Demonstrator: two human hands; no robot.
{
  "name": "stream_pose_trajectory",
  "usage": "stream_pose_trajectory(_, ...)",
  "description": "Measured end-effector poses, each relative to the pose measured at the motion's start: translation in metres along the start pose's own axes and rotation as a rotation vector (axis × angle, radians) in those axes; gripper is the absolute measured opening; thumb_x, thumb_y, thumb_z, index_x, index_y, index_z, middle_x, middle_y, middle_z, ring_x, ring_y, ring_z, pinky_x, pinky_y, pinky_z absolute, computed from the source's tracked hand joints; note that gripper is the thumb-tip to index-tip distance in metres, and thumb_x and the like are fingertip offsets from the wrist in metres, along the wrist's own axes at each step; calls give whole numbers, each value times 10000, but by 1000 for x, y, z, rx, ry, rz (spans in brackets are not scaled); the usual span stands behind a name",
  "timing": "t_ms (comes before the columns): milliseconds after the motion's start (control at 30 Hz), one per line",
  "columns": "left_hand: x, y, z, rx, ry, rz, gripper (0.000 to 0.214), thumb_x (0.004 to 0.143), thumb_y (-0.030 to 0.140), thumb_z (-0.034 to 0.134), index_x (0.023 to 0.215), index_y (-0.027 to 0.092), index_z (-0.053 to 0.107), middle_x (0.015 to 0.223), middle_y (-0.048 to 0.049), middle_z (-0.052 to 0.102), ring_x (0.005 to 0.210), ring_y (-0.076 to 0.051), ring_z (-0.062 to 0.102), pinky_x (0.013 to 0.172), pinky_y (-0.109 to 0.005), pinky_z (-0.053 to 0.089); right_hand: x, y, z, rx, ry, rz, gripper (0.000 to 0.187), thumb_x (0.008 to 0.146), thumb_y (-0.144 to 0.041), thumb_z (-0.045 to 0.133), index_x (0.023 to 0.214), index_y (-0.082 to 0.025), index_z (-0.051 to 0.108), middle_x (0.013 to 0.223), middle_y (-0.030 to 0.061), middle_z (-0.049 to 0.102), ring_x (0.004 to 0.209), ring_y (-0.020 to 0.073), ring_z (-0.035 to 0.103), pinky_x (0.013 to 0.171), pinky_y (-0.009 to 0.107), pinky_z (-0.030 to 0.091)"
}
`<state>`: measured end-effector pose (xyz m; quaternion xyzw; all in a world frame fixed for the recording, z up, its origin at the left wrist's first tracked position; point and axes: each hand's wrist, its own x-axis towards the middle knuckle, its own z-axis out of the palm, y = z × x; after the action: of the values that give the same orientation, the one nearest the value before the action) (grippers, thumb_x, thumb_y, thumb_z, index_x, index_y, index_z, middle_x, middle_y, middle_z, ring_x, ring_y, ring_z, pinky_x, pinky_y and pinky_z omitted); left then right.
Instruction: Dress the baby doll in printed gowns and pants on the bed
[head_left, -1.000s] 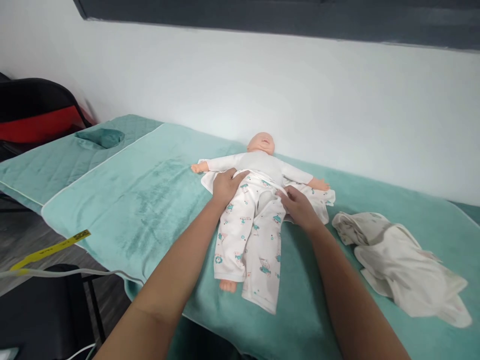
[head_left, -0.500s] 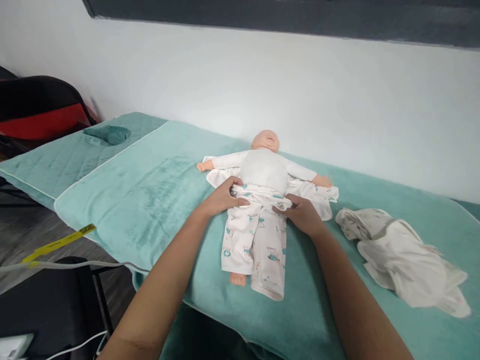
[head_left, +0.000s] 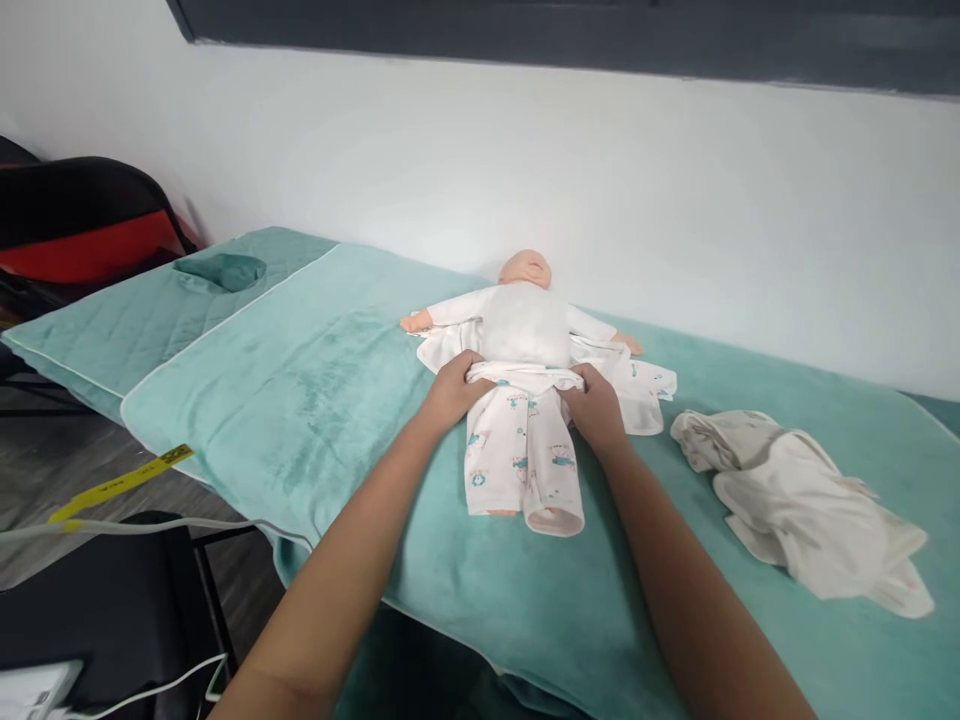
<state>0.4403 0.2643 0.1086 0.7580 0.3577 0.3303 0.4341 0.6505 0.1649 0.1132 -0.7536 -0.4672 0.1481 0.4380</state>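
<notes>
Gripping printed baby trousers [head_left: 521, 450] by bunched waistband [head_left: 525, 376] with left hand [head_left: 451, 392] and right hand [head_left: 598, 408], on a face-up baby doll [head_left: 525, 325], mid-scene on massage bed [head_left: 300, 400], left of crumpled white garment [head_left: 814, 515]

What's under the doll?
White cloth sticks out from under the doll on both sides, lying on the green cover. The doll hides what's beneath its back, so whether it's one piece is unclear.
</notes>
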Motion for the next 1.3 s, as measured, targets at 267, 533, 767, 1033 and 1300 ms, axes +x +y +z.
stream_pose_trajectory(267, -22, 3, -22, -60, -271, -9, 477, 636, 407, 783, 997, 184, 567, 1027, -2, 547, 889, -156, 512, 781, -244, 410, -16, 2, -27, -28, -448, -51, 372, 660, -526, 720, 762, -205, 562, 717, -37, 536, 701, 157, 473, 630, 273, 348)
stream_pose_trajectory(533, -30, 1, -13, -146, -80, -129, 272, 667, 321, 708, 678, 177, 478, 636, 70, 424, 628, -96, 394, 585, -221, 290, -24, 0, -7, 168, -263, 51, 288, 696, -444, 639, 659, -212, 472, 618, -42, 490, 643, 149, 455, 580, 264, 356)
stream_pose_trajectory(767, -63, 12, -20, -259, -257, -55, 635, 688, 446, 770, 1228, 211, 532, 1171, -52, 591, 1078, -219, 565, 918, -321, 455, -65, 2, -20, 103, -262, -20, 394, 742, -468, 660, 1037, -218, 584, 986, 42, 643, 920, 242, 587, 798, 373, 484)
stream_pose_trajectory(1033, -111, 32, -8, 277, -411, 103, 1251, 518, 496, 881, 1552, 282, 211, 1571, -174, 135, 1497, -393, 105, 1187, -524, 240, -116, 11, -21, -16, -403, -324, 1181, 530, -467, 863, 1484, -246, 203, 1487, 161, 296, 1410, 362, 290, 1137, 509, 312)
stream_pose_trajectory(1300, -124, 44, -2, 295, -292, 116, 807, 710, 414, 751, 1436, 272, 427, 1353, -119, 500, 1244, -325, 512, 1066, -475, 407, -123, -8, -28, 68, -368, -90, 685, 653, -397, 768, 1218, -220, 423, 1159, 88, 567, 1053, 276, 573, 915, 430, 480)
